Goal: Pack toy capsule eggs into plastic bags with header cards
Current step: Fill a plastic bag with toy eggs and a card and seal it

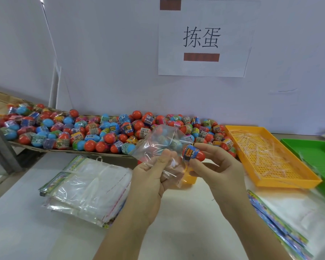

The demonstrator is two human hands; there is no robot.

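Person, bare-handed. Left hand point(152, 177) and right hand point(219, 171) both uncovered, skin bare from fingers point(210, 148) to wrist. Fingers slim, fairly long, smooth. Knuckle creases faint, fine detail blurred. Left forearm point(131, 231) and right forearm point(255, 228) bare too, right down to the bottom frame edge where they're cut off. Forearms slender, smooth, widening toward the elbow end. Wide-angle lens stretches them near the edge. Anything worn higher up is out of shot, can't tell.
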